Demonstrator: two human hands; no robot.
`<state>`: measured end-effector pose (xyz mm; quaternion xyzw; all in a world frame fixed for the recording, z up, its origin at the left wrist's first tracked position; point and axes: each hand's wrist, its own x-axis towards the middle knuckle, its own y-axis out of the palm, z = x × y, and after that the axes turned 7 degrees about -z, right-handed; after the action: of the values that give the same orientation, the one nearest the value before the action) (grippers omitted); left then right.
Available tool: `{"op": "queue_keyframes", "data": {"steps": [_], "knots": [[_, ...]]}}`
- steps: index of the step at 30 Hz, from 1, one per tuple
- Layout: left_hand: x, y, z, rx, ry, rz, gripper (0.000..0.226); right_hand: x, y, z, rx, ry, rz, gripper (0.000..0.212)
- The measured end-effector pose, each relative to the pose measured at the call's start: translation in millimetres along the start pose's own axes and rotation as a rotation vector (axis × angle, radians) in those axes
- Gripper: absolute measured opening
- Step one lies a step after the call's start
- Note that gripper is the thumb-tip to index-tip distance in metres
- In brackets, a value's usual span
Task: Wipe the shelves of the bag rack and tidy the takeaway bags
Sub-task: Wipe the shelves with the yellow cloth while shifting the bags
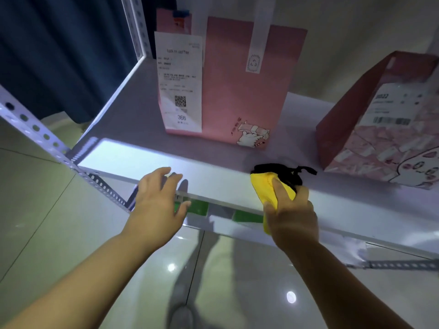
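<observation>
A white shelf (133, 157) of the metal rack carries two pink takeaway bags. The left bag (240, 86) stands upright at the back with a long receipt on its front. The right bag (380, 129) leans, with a barcode label on it. My right hand (292, 214) grips a bunched yellow and black cloth (275, 184) at the shelf's front edge, between the two bags. My left hand (159, 200) hovers over the front edge to the left, its fingers relaxed and holding nothing.
A perforated white upright (47, 138) slants across the left, and another upright (137, 24) stands at the back corner. A dark blue curtain (59, 48) hangs behind. Green labels (197, 207) show under the front lip. Glossy floor tiles (47, 233) lie below.
</observation>
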<state>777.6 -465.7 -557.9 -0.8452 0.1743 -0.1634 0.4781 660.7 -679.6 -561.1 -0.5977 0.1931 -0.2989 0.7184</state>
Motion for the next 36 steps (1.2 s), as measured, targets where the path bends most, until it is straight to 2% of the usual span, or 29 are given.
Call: {"op": "queue_keyframes", "data": {"steps": [3,8,14,17,20,23,27,30,33,36], "knots": [[-13.9,2.4,2.4,0.032,-0.019,0.03,0.056,-9.0,6.4,11.4,0.058,-0.1,-0.053,0.054],[-25.0,-4.9,30.1,0.083,-0.076,0.039,0.062,-12.4,14.6,37.8,0.148,-0.137,-0.063,0.048],[-4.5,-23.2,76.1,0.19,-0.042,0.056,0.071,0.9,25.1,91.6,0.096,-0.136,0.073,0.054],[12.8,-29.0,94.5,0.211,0.011,0.087,0.066,7.0,36.1,131.3,0.069,-0.16,0.11,0.053],[22.8,-33.1,104.9,0.206,0.076,0.12,0.054,7.3,51.1,172.9,0.023,-0.229,0.055,0.051],[22.6,-35.2,113.2,0.138,0.066,0.128,0.058,0.2,60.5,207.7,0.039,-0.261,0.02,0.045],[23.7,-38.9,121.6,0.091,0.085,0.135,0.059,-2.4,52.8,201.6,0.114,-0.335,-0.096,0.031],[25.7,-39.7,123.4,0.056,0.093,0.116,0.057,1.1,46.3,167.8,0.034,-0.157,0.024,0.04],[26.8,-35.8,125.0,0.01,0.081,0.105,0.056,-1.9,45.6,154.7,-0.032,0.008,-0.042,0.042],[26.6,-29.9,125.2,0.032,0.11,0.106,0.055,-6.2,56.6,181.0,-0.073,0.092,-0.044,0.044]]}}
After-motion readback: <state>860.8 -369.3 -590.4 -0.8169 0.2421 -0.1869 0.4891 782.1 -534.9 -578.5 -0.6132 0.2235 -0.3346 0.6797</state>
